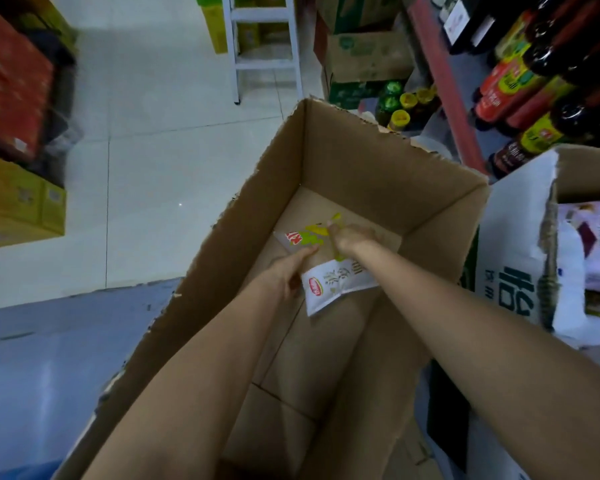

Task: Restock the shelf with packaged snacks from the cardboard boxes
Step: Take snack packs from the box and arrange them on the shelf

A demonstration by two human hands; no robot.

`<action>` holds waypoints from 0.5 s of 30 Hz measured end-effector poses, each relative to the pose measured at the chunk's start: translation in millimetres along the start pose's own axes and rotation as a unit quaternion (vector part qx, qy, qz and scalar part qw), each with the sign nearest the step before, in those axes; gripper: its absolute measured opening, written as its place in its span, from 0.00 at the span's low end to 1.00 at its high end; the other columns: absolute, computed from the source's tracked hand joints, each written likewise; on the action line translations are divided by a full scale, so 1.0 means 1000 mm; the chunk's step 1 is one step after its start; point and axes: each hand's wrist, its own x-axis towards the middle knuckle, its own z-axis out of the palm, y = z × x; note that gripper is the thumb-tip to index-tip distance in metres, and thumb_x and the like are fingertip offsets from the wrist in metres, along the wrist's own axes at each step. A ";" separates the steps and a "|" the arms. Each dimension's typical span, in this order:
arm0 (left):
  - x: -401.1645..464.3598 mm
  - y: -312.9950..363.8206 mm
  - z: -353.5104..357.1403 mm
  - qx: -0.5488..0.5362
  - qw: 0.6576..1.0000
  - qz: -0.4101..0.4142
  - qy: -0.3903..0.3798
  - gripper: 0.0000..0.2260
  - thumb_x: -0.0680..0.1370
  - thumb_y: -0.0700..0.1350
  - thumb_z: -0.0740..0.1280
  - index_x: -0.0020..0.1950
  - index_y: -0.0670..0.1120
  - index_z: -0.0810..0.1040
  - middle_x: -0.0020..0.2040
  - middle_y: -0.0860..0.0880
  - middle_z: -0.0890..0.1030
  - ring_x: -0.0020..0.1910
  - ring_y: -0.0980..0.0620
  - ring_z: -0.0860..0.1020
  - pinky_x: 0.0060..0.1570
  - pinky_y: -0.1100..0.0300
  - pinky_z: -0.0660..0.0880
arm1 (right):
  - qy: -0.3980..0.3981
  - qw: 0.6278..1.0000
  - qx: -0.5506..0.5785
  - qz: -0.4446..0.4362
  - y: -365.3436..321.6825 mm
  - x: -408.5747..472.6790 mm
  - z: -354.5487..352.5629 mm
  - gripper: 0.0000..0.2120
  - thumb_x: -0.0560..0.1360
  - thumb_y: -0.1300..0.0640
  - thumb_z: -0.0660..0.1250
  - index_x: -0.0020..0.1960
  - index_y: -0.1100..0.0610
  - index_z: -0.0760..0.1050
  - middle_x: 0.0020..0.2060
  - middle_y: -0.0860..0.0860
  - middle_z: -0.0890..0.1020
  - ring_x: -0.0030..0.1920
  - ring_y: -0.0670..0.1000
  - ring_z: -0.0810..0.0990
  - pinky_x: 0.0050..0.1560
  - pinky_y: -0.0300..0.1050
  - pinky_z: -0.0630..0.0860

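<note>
Matt brown cardboard box (343,157) with ragged torn rims; glossy plastic snack packet (329,284); smooth glossy floor tiles (160,133).

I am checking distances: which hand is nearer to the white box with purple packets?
Right. The right hand grips a snack packet deep in the brown box, on the side toward the white box; the left hand lies farther away.
</note>
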 end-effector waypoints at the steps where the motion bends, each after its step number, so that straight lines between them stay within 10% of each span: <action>1: 0.001 -0.006 -0.001 -0.012 1.000 0.009 -0.001 0.22 0.64 0.51 0.78 0.54 0.46 0.77 0.48 0.44 0.81 0.37 0.50 0.81 0.40 0.58 0.78 | -0.014 1.000 0.016 0.001 0.001 -0.005 0.001 0.29 0.82 0.43 0.44 0.72 0.61 0.64 0.73 0.59 0.65 0.73 0.59 0.63 0.71 0.48 0.60; 5: -0.026 -0.013 0.003 0.027 0.992 0.107 0.061 0.47 0.52 0.60 0.81 0.66 0.46 0.67 0.60 0.45 0.79 0.53 0.46 0.81 0.55 0.49 0.78 | -0.024 0.996 0.080 -0.019 0.003 -0.037 0.008 0.25 0.82 0.46 0.47 0.75 0.57 0.58 0.74 0.61 0.61 0.72 0.60 0.63 0.70 0.47 0.62; 10: -0.129 -0.009 -0.003 0.204 0.916 0.313 0.146 0.26 0.71 0.55 0.72 0.61 0.45 0.67 0.57 0.45 0.79 0.57 0.44 0.77 0.54 0.57 0.73 | 0.095 0.953 0.277 -0.079 0.007 -0.114 0.000 0.14 0.81 0.46 0.52 0.62 0.53 0.62 0.68 0.64 0.67 0.68 0.63 0.69 0.67 0.55 0.67; 15: -0.241 -0.016 -0.005 0.432 0.767 0.445 0.165 0.28 0.68 0.59 0.70 0.65 0.53 0.67 0.57 0.45 0.78 0.59 0.41 0.74 0.56 0.47 0.71 | 0.254 0.916 0.271 -0.153 0.052 -0.248 -0.025 0.38 0.76 0.55 0.65 0.77 0.54 0.46 0.72 0.61 0.60 0.71 0.60 0.63 0.68 0.49 0.64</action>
